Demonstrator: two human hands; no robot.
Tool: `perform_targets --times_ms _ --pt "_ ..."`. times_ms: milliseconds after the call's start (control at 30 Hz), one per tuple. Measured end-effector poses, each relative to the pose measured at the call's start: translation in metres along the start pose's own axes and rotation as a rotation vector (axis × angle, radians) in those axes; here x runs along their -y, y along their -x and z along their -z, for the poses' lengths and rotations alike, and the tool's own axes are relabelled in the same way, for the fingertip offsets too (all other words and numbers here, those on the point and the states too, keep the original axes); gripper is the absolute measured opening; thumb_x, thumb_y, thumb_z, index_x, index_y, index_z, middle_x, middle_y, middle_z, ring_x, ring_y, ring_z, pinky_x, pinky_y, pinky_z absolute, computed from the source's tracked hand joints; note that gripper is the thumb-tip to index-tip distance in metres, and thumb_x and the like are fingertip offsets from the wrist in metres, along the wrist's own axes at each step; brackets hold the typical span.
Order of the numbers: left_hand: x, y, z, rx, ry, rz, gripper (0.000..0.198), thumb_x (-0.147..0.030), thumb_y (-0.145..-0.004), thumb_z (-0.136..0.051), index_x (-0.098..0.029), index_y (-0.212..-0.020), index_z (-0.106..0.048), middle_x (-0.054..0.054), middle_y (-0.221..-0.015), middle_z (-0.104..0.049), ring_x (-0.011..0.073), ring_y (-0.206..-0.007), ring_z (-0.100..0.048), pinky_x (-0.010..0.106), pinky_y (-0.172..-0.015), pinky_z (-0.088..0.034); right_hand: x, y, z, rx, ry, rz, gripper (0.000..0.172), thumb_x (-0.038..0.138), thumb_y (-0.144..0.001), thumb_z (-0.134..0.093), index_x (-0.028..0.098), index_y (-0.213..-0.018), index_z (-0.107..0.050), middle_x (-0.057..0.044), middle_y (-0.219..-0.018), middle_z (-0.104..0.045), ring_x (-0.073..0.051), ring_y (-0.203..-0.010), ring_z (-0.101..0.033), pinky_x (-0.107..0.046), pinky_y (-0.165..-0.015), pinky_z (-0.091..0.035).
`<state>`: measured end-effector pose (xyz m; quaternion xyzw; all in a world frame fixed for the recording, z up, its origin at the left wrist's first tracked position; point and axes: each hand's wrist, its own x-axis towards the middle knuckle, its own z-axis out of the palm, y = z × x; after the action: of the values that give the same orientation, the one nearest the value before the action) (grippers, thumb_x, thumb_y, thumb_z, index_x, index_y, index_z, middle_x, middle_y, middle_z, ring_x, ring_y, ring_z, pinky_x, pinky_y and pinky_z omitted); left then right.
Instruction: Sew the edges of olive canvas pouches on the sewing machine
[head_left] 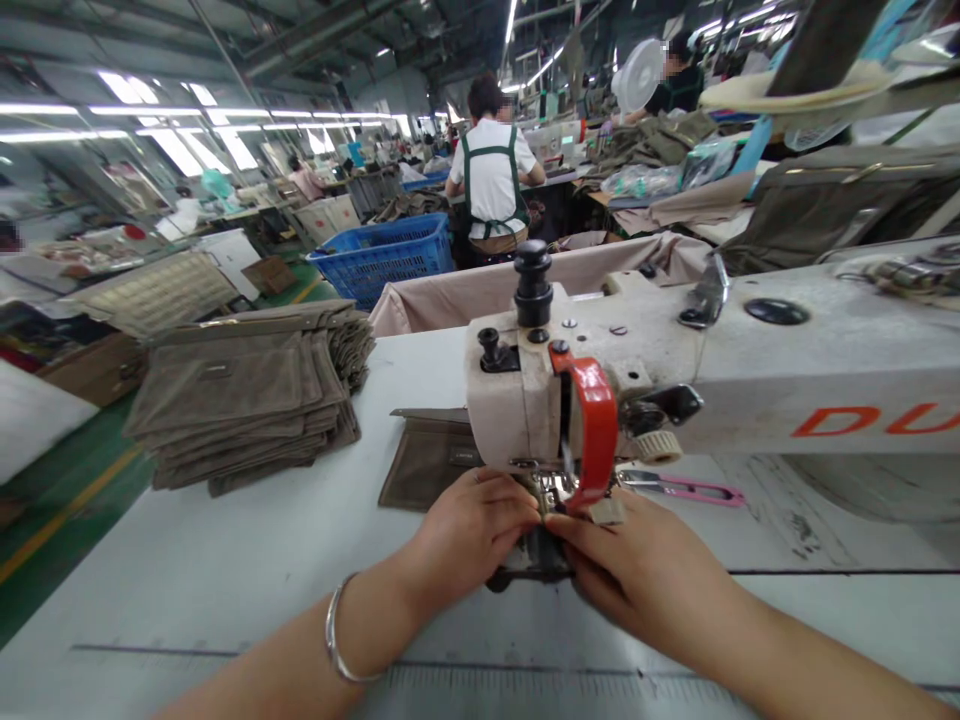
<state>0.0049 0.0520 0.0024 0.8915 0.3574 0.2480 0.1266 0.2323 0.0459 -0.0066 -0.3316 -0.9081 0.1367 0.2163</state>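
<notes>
A white sewing machine (510, 400) with a red guard (596, 430) stands over the table. Under its head lies an olive-brown fabric panel (420, 465) with a small dark label, its right part hidden by the machine and my fingers. My left hand (472, 530), a silver bangle on its wrist, is closed, fingertips pinching the panel's edge just left of the presser foot (553, 490). From the right, my right hand (645, 560) comes to the same spot, its thumb and index finger closed at the fabric close to the foot. The needle point cannot be made out.
A stack of olive-brown fabric panels (247, 400) sits at the table's left. Pink-handled thread snips (690, 487) lie right of the needle area. Behind the table are a blue plastic basket (390, 255), pinkish cloth (442, 290) and a seated person in a white shirt (491, 180).
</notes>
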Motion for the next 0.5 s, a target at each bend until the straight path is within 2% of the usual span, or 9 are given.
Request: perform_targets --times_ms 233,500 --pt "0.012 -0.006 -0.003 -0.042 -0.065 0.096 0.014 -0.015 -0.089 -0.060 -0.023 -0.093 -0.071 0.000 -0.095 -0.074 0.0187 -0.094 -0.067 0.034 -0.089 -0.052 0.001 -0.008 -0.004 0.008 0.145 -0.043 0.034 0.018 -0.089 -0.046 0.018 -0.119 -0.062 -0.013 -0.103 -0.066 -0.027 -0.085 -0.061 -0.042 -0.072 -0.052" --pt "0.028 -0.007 -0.012 -0.125 -0.143 0.139 0.012 -0.020 -0.087 -0.063 -0.022 -0.090 -0.075 0.004 -0.089 -0.075 0.0229 -0.089 -0.067 0.039 -0.082 -0.056 0.003 -0.008 -0.003 0.009 0.186 -0.057 0.034 0.020 -0.090 -0.044 0.016 -0.118 -0.063 -0.014 -0.103 -0.066 -0.027 -0.084 -0.060 -0.042 -0.072 -0.050"
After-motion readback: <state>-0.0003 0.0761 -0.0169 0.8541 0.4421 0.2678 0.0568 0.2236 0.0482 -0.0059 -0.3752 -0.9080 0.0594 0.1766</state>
